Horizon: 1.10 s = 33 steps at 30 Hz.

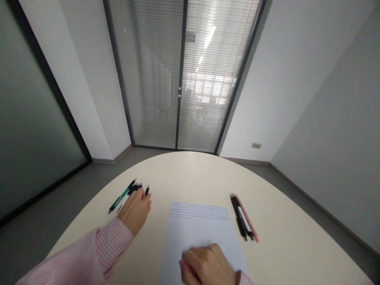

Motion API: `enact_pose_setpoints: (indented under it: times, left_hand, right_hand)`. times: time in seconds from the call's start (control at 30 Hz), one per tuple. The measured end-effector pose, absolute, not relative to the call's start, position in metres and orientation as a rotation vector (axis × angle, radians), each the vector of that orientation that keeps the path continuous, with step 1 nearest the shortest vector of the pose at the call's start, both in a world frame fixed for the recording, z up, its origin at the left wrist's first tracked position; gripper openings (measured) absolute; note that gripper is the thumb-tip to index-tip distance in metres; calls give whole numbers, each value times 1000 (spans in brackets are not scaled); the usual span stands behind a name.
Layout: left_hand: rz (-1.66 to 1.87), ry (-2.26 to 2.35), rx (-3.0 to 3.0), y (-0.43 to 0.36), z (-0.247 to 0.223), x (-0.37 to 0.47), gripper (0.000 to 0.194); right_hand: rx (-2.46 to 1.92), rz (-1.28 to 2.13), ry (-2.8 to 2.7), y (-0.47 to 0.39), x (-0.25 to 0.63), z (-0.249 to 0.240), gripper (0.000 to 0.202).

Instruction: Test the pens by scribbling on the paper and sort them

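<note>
My left hand (137, 209) reaches over a group of pens at the left of the table, its fingers curled. A dark pen (147, 190) pokes out between its fingertips, apart from the others. Beside the hand lies a green-and-black pen (121, 196), along with several dark and white pens partly covered by the fingers. On the sheet of paper (204, 229) rests my right hand (208, 263), closed in a loose fist, with no object showing in it. Lines of handwriting fill the top of the sheet.
Right of the paper, a pink pen (247, 217) lies alongside a black pen (238, 217) and a black-and-white pen (244, 219). All rest on a rounded cream table (190, 174). Beyond its far edge stands a glass partition with blinds (157, 79).
</note>
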<state>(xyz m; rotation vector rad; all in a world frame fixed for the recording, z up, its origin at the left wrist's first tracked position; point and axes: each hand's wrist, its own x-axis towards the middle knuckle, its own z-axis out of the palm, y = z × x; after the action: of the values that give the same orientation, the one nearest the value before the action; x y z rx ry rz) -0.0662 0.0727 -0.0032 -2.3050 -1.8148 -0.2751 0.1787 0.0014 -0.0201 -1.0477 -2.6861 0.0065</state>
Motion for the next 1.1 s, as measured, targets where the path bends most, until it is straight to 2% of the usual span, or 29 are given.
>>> enact_pose_setpoints:
  times: [0.13, 0.3, 0.63, 0.73, 0.87, 0.97, 1.03, 1.1]
  left_hand:
    - [-294, -1877, -2390, 75, -3, -68, 25]
    - [-318, -2014, -2372, 75, 6, -67, 36]
    - [-635, -2111, -2538, 65, 8, -52, 48]
    - [-979, -2166, -2587, 63, 13, -51, 48]
    - [-1793, -2372, -2743, 57, 25, -47, 44]
    - [-2331, -2362, -2689, 50, 26, -38, 43]
    - [-2565, -2360, -2595, 43, 23, -29, 39]
    - [-2598, -2420, -2669, 37, 19, -19, 31]
  right_hand:
    - [-1061, 37, -2698, 1, 180, -17, 14]
    - [-1082, 51, -2689, -1, 180, -17, 15]
    - [-1083, 40, -2665, 0, 179, -17, 14]
    - [-1084, 59, -2668, -1, 179, -17, 13]
    - [-1093, 180, -2618, -2, 180, -12, 18]
    - [-1131, 480, -2459, -2, 182, -6, 15]
    - [-1093, 786, -2273, -1, 185, -2, 12]
    - [-1013, 1039, -2027, 0, 187, -1, 35]
